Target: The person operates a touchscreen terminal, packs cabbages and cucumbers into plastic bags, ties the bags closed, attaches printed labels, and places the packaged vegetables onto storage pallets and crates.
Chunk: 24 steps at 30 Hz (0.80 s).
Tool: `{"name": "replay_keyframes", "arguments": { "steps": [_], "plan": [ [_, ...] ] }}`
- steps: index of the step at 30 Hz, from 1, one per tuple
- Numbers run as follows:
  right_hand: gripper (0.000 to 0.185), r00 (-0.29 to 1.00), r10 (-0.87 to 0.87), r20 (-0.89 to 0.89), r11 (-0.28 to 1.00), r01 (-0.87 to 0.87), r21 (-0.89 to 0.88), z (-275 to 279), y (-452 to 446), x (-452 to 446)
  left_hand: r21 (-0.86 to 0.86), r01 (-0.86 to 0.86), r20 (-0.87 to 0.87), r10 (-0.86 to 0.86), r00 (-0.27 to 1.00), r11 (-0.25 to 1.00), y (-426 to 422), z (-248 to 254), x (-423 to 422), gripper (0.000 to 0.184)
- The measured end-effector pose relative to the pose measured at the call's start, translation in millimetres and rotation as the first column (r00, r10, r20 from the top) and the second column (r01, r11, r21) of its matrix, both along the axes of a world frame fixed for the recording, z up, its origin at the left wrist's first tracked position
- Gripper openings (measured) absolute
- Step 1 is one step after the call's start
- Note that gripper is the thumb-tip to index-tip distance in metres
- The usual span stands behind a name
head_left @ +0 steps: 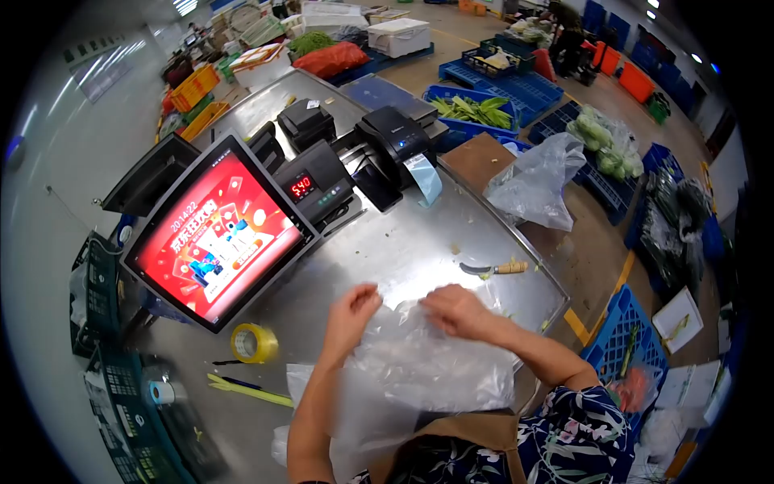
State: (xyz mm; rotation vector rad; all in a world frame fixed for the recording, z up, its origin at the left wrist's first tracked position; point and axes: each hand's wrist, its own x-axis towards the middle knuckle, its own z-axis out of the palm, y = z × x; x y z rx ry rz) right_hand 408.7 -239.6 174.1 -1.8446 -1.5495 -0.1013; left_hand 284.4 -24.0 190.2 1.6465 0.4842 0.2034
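A clear plastic bag (439,367) with pale contents I cannot make out lies at the near edge of the metal table, against my body. My left hand (352,317) is closed, thumb and fingers pinched together at the upper left of the bag. At the bag's top edge, my right hand (458,311) has its fingers curled on the plastic. Thin, blurred plastic (367,419) hangs beside my left forearm. Beyond my right hand lies a curved knife (504,268) with a wooden handle.
On the metal table (403,250) stand a lit screen (222,234), a scale display (310,185) and a label printer (395,137). Yellow tape (254,344) and green stalks (250,390) lie at left. An empty-looking plastic bag (540,181) hangs over the far right edge. Blue crates (625,327) stand right.
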Motion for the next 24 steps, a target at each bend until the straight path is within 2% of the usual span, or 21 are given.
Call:
{"name": "replay_keyframes", "arguments": {
  "steps": [3, 5, 9, 10, 13, 14, 17, 18, 21, 23, 24],
  "plan": [
    [0.023, 0.99, -0.123, 0.07, 0.981, 0.111, 0.156, -7.2, 0.4, 102.3, -0.033, -0.065, 0.073, 0.067, 0.995, 0.997, -4.8, -28.5, 96.0, 0.044],
    [0.024, 0.978, -0.182, 0.105, 0.97, 0.161, 0.18, -28.2, 5.2, 179.2, -0.096, -0.113, 0.029, 0.116, 0.993, 0.989, -10.3, -45.0, 158.5, 0.052],
    [0.021, 0.957, -0.268, 0.11, 0.937, 0.232, 0.261, -37.5, 30.8, 279.1, -0.082, -0.296, 0.003, 0.298, 0.955, 0.952, -10.7, -93.3, 267.9, 0.066],
    [0.021, 0.959, -0.256, 0.12, 0.938, 0.216, 0.272, -39.1, 39.0, 295.9, -0.073, -0.339, 0.003, 0.34, 0.94, 0.938, -11.5, -96.1, 287.2, 0.068],
    [0.02, 0.969, -0.195, 0.155, 0.952, 0.149, 0.268, -44.5, 63.5, 329.6, -0.214, -0.356, -0.093, 0.344, 0.934, 0.91, -13.3, -100.3, 324.0, 0.074],
    [0.02, 0.974, -0.158, 0.165, 0.962, 0.114, 0.248, -46.6, 72.0, 336.2, -0.187, -0.4, -0.095, 0.388, 0.917, 0.897, -13.3, -108.8, 334.3, 0.065],
    [0.019, 0.971, -0.04, 0.237, 0.976, -0.014, 0.22, -54.8, 97.8, 347.1, -0.334, -0.378, 0.003, 0.403, 0.915, 0.863, -14.8, -120.0, 349.1, 0.05],
    [0.02, 0.966, 0.004, 0.258, 0.98, -0.054, 0.19, -55.4, 104.2, 349.6, -0.323, -0.409, -0.003, 0.432, 0.902, 0.853, -16.0, -118.2, 352.6, 0.03],
    [0.022, 0.934, 0.082, 0.348, 0.984, -0.13, 0.119, -69.6, 122.7, 357.5, -0.209, -0.403, 0.007, 0.414, 0.91, 0.891, -1.5, -135.5, 352.8, 0.019],
    [0.012, 0.908, 0.119, 0.402, 0.979, -0.176, 0.107, -77.0, 131.4, 361.5, -0.235, -0.399, 0.089, 0.429, 0.899, 0.886, -3.1, -129.9, 355.1, 0.009],
    [0.01, 0.888, 0.112, 0.446, 0.978, -0.177, 0.106, -79.5, 132.5, 362.5, -0.253, -0.381, 0.113, 0.419, 0.901, 0.889, -2.9, -130.7, 354.8, 0.009]
  ]
}}
